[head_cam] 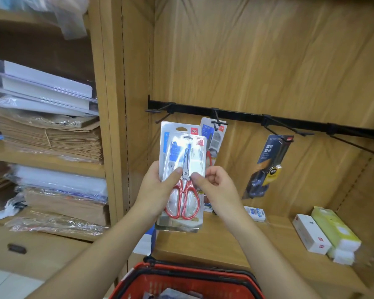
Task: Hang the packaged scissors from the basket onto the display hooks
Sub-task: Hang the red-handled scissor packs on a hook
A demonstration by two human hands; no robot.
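Just below the black hook rail (pixel 242 115), the left hand (pixel 158 187) and right hand (pixel 217 185) pinch the red-handled packaged scissors (pixel 183 152) upright by their sides, the red basket (pixel 203 285) well beneath the rail.

Both bare forearms are raised from the lower corners of the view and brought together toward the middle, with the hands held side by side at about the same height. The left hand (pixel 158 188) is curled round the left edge of the packaged scissors (pixel 183 147), its thumb laid across the front. The right hand (pixel 217 186) is closed on the right edge, thumb pressed on the front and fingers bent.
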